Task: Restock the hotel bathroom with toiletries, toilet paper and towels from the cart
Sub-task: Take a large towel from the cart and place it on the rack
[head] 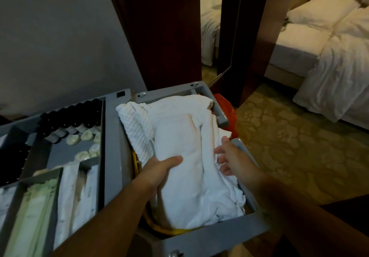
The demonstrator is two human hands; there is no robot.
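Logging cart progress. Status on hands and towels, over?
Left hand grips the folded white towel atop the cart bin. Right hand open, fingers touching towel's right side. Nothing over the towel.

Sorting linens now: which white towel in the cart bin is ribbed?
The towel at the bin's far-left edge is ribbed; the left hand grips the smooth towel.

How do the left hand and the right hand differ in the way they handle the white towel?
The left hand grips the white towel from its left side, thumb laid on top; the right hand only touches its right edge with spread fingers. The left hand's fingers are hidden under the towel; the right hand's fingers show. Both are bare.
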